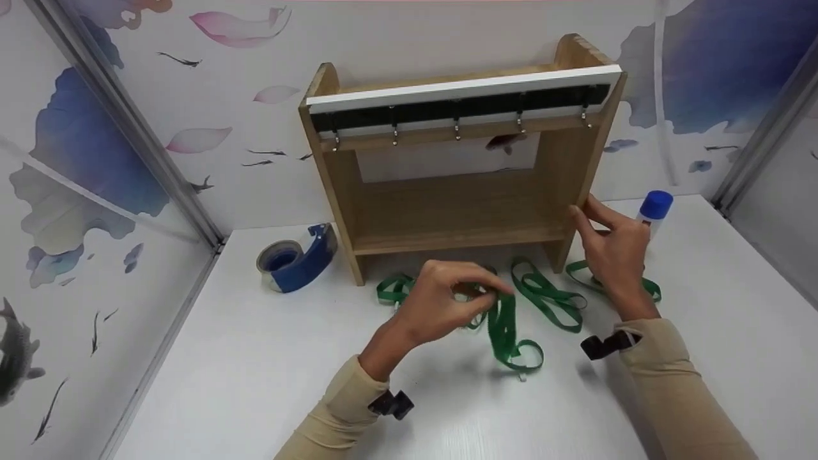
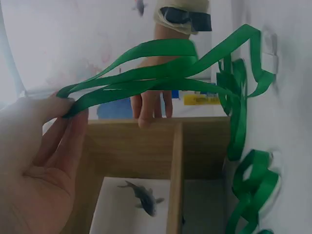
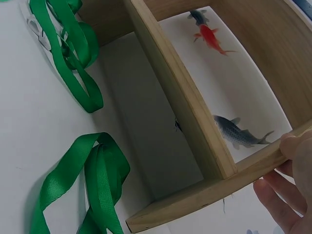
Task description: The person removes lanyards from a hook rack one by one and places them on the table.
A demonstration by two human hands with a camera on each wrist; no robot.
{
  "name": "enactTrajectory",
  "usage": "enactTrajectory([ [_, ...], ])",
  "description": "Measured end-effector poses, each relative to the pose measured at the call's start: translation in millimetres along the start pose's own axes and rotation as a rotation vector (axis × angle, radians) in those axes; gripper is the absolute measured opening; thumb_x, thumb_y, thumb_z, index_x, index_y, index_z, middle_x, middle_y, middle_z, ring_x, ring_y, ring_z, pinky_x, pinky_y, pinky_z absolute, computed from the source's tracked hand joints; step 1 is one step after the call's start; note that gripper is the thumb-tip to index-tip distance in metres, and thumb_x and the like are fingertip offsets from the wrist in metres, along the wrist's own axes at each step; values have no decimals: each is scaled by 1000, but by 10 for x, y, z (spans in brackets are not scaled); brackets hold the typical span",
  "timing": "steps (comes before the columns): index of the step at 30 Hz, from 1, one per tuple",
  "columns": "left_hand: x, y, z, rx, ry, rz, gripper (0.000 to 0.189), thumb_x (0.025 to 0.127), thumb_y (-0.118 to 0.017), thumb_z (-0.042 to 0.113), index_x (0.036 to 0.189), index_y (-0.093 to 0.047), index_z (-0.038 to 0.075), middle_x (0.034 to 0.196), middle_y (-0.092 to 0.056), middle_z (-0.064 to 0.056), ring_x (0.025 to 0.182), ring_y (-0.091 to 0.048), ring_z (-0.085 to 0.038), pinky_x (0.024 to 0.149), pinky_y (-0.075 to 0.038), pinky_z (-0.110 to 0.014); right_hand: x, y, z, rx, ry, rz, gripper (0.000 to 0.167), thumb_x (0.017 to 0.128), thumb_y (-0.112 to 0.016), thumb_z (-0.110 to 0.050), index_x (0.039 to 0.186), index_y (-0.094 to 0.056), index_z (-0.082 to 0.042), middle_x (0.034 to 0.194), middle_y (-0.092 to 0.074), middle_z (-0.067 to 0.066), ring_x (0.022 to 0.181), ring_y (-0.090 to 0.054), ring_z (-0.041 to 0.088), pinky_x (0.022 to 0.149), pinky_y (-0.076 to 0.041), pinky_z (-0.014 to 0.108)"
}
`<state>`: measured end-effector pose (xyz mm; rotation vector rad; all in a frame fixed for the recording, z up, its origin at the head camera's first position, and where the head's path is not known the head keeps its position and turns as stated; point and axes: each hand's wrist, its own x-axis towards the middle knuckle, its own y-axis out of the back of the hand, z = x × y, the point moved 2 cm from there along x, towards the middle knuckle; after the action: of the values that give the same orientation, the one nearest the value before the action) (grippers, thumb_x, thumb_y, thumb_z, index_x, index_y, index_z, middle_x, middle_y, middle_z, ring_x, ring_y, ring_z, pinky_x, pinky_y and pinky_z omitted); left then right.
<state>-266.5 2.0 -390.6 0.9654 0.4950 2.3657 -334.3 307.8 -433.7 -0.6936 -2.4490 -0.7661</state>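
Note:
My left hand (image 1: 444, 300) pinches a green lanyard (image 1: 503, 326) between thumb and fingers, in front of the rack. The ribbon hangs down and its white clip end lies by the table top; in the left wrist view the strap (image 2: 146, 80) stretches away from the fingertips. My right hand (image 1: 617, 246) holds the right side panel of a wooden rack (image 1: 460, 204), fingertips at its edge. Five metal hooks line the black strip (image 1: 486, 110) across the rack's upper front, with nothing hanging on them. More green lanyards (image 1: 549, 294) lie at the rack's foot.
A blue tape dispenser (image 1: 303, 262) stands left of the rack. Behind my right hand is a glue stick (image 1: 655, 207) with a blue cap. One lanyard (image 1: 650, 289) lies partly behind my right wrist. Printed wall panels (image 1: 447, 32) enclose the white table (image 1: 255, 370) at the back and sides.

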Motion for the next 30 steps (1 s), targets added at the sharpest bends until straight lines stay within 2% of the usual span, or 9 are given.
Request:
enactTrajectory([
  [8, -325, 308, -192, 169, 224, -258, 18, 101, -77, 11, 114, -86, 18, 108, -84, 6, 93, -71, -3, 85, -63, -21, 1, -10, -6, -9, -1, -11, 47, 105, -72, -41, 148, -65, -24, 140, -72, 6, 128, -73, 32, 78, -49, 0],
  [14, -488, 503, -363, 192, 414, -473, 17, 97, -82, 10, 112, -86, 17, 104, -83, 5, 92, -74, -1, 88, -62, -17, -5, 9, -1, -7, -1, -10, 47, 105, -72, -41, 148, -65, -26, 140, -73, 5, 128, -74, 31, 77, -50, 0],
  [19, -587, 547, -526, 165, 517, -629, 18, 91, -88, 8, 107, -88, 16, 99, -84, 5, 89, -73, -4, 85, -62, -19, -13, 9, 13, -5, 1, -9, 46, 105, -72, -41, 147, -66, -26, 140, -73, 5, 127, -74, 31, 77, -50, 1],
  [24, -640, 582, -635, 150, 562, -681, 16, 88, -91, 11, 102, -88, 16, 98, -84, 6, 90, -75, -6, 84, -63, -22, 1, 12, 8, 9, 9, -2, 45, 104, -73, -38, 147, -66, -25, 139, -73, 5, 126, -74, 32, 78, -51, 1],
  [30, -707, 630, -769, 103, 553, -696, 18, 85, -94, 13, 101, -88, 18, 96, -84, 8, 89, -76, -4, 86, -63, -21, -7, 8, 15, 13, 7, 1, 45, 104, -73, -37, 147, -66, -26, 140, -73, 4, 127, -74, 31, 79, -51, 2],
])
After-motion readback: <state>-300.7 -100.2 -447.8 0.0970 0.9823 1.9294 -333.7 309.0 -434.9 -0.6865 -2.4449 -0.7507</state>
